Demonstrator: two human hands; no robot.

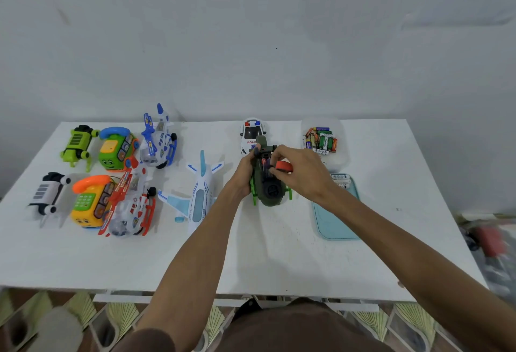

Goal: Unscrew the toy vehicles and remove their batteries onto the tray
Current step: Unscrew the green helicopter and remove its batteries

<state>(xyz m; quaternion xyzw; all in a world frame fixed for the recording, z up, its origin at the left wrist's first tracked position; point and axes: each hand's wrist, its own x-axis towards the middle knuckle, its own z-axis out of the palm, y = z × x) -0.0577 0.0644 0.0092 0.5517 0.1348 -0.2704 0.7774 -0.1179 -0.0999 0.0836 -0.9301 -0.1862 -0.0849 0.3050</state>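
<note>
Green helicopter (269, 190) gripped by left hand (245, 173), right hand (301, 167) holding orange screwdriver (284, 167); few batteries (340, 180) on tray (335, 220), toys (92, 201) at worktop's (251, 254) left end unopened.

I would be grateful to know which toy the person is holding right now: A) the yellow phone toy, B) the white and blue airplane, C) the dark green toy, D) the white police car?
C: the left hand grips the dark green toy while the right hand holds an orange-handled tool at it; the police car and airplane lie untouched.
</note>
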